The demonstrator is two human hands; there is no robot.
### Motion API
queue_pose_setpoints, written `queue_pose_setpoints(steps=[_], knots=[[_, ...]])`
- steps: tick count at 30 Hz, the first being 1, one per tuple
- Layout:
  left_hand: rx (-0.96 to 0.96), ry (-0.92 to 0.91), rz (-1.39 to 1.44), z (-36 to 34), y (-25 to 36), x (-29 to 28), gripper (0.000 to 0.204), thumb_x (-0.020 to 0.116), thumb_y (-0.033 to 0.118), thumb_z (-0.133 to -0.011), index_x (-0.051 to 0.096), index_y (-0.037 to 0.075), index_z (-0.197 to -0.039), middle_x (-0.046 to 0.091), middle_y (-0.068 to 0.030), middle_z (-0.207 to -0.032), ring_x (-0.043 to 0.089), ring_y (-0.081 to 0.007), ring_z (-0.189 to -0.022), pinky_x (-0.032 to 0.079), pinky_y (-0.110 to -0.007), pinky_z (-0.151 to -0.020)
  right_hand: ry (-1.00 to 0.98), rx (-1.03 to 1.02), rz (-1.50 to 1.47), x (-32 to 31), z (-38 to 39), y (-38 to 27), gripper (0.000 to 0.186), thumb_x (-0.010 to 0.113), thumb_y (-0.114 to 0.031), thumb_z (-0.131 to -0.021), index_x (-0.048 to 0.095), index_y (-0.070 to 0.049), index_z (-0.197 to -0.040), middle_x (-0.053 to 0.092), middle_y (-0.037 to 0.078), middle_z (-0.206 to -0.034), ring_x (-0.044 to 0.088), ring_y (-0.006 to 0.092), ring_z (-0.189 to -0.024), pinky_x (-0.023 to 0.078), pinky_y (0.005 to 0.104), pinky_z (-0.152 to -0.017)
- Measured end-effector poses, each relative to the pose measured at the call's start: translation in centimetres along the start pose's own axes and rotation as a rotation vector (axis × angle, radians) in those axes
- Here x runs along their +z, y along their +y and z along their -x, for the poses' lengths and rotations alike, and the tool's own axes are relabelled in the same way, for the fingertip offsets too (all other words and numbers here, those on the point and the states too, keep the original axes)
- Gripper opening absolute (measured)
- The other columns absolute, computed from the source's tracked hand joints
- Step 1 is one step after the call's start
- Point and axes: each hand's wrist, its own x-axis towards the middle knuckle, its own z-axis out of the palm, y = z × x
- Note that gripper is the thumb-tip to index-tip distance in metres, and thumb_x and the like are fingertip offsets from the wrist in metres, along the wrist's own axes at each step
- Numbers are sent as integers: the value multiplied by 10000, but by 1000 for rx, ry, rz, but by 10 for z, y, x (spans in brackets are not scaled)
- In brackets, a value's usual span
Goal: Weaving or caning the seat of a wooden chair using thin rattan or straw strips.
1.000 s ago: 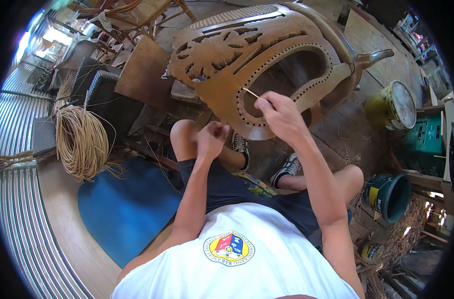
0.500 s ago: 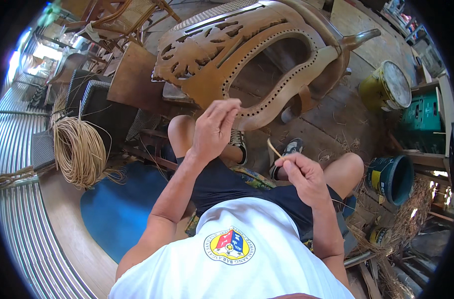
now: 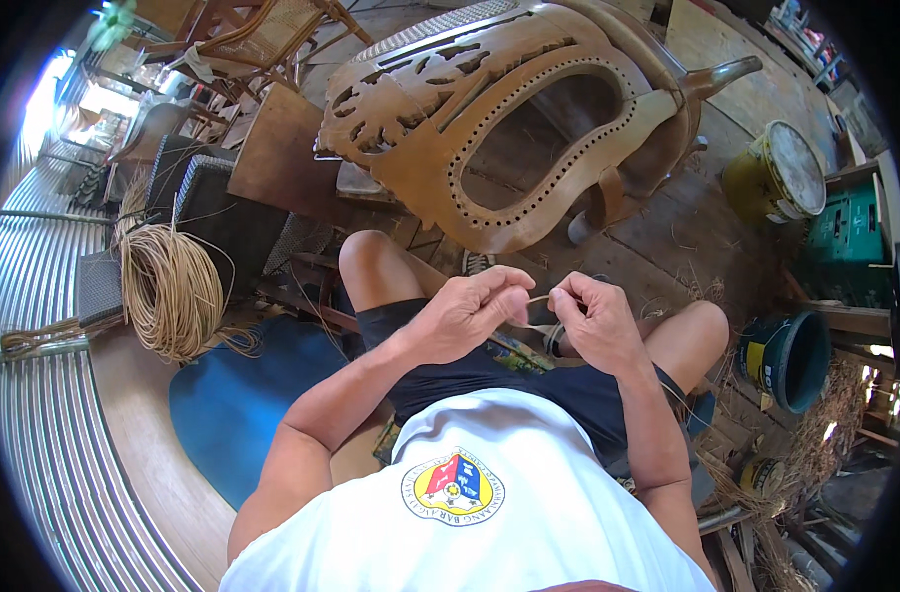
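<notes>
Both hands meet above my lap. My right hand (image 3: 598,324) pinches a short, thin tan cane strip (image 3: 539,298) between thumb and fingers. My left hand (image 3: 467,314) is closed at the other end of the strip, its thumb somewhat blurred. Only a small length of the strip shows between the two hands. Beyond them lies a brown carved wooden chair frame (image 3: 489,222), tipped over. Its curved opening is bordered by a row of small drilled holes, and openwork carving runs along its left part.
A coil of tan cane (image 3: 174,291) hangs at the left beside a blue rounded panel (image 3: 243,405). On the right stand a lidded yellow bucket (image 3: 766,178), a green crate (image 3: 845,227) and a dark open bucket (image 3: 787,357). Loose fibres litter the floor at the right.
My left hand has come down and right from near the chair frame to the strip. My right hand has risen slightly leftward, and the hands are now close together.
</notes>
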Motion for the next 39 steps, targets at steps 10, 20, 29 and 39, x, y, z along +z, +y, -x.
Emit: queue_pose_setpoints(steps=[10, 20, 29, 39], knots=[[792, 425, -1121, -46, -6, -75, 152, 681, 31, -818, 685, 90, -958, 674, -44, -947, 652, -247, -897, 514, -368, -827, 39, -15, -479, -12, -3, -12, 206, 561, -199, -1063, 654, -31, -989, 509, -65, -685, 445, 11, -626, 342, 192, -575], [654, 948, -742, -99, -8, -80, 91, 700, 91, -922, 714, 22, -979, 693, -119, -869, 670, -283, -762, 542, -376, -718, -5, -153, -409, 23, -31, -35, 134, 533, -121, -1071, 636, -38, -1097, 551, -33, -739, 521, 41, -656, 394, 198, -600], [433, 915, -574, -107, -26, -87, 103, 711, 81, -904, 722, 0, -966, 725, -157, -865, 711, -266, -744, 549, -338, -706, 120, -119, -160, 3, -70, -14, 129, 582, -145, -1044, 663, -46, -1028, 595, -31, -819, 553, 49, -782, 452, 220, -702], [538, 902, -808, -109, -26, -84, 79, 712, 91, -875, 712, 23, -915, 711, -156, -911, 677, -347, -890, 535, -425, -805, 141, -192, -69, -5, -75, -19, 116, 596, -112, -1011, 668, -23, -994, 605, -20, -786, 555, 54, -740, 440, 222, -665]])
